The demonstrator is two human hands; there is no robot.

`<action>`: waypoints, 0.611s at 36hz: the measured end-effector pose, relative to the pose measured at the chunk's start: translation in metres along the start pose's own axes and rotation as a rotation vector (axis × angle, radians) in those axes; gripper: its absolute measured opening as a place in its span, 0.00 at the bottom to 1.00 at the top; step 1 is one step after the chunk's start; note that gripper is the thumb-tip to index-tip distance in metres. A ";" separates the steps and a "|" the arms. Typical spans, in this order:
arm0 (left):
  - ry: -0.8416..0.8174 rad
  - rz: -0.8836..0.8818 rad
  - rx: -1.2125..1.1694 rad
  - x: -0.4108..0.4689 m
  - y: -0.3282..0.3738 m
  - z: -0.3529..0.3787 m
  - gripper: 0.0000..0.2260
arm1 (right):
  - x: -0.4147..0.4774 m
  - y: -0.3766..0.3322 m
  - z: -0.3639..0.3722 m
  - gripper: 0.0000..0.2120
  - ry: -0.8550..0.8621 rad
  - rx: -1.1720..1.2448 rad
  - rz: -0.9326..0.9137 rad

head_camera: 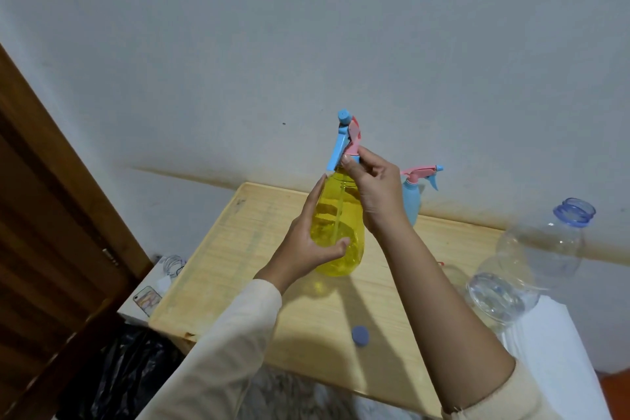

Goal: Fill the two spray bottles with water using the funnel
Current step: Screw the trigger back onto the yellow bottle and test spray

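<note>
A yellow see-through spray bottle is held upright just above the wooden table. My left hand wraps its body from the left. My right hand grips the neck collar just under the blue and pink spray head. A second spray bottle, blue with a pink and blue head, stands at the table's back edge behind my right wrist. No funnel shows clearly.
A large clear water bottle with an open blue neck stands at the right, its blue cap lying on the table near the front. A wooden door is at left, a black bag and a phone below it.
</note>
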State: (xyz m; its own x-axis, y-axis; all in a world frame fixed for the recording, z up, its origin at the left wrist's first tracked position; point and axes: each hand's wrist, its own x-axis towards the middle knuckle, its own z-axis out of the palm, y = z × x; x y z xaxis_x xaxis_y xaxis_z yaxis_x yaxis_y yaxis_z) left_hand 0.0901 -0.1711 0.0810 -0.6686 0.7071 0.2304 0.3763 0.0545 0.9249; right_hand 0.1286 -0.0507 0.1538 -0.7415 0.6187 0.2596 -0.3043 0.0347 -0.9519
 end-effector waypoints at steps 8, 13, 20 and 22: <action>-0.085 -0.110 -0.002 0.007 -0.004 -0.002 0.39 | -0.003 0.006 -0.006 0.06 0.084 -0.031 0.040; -0.029 -0.124 0.097 0.002 -0.001 0.008 0.37 | -0.006 0.007 -0.010 0.07 0.139 -0.094 0.000; 0.162 -0.111 0.239 -0.017 0.007 0.033 0.42 | -0.020 0.007 -0.006 0.05 0.246 -0.243 -0.112; 0.161 -0.121 0.233 -0.024 0.009 0.038 0.44 | -0.026 0.009 -0.002 0.06 0.283 -0.275 -0.123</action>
State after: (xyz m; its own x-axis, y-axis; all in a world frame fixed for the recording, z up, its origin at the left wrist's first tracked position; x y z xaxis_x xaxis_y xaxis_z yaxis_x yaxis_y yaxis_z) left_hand 0.1336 -0.1605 0.0719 -0.8034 0.5659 0.1854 0.4128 0.3048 0.8583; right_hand 0.1463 -0.0652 0.1381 -0.5039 0.7869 0.3561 -0.1810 0.3069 -0.9344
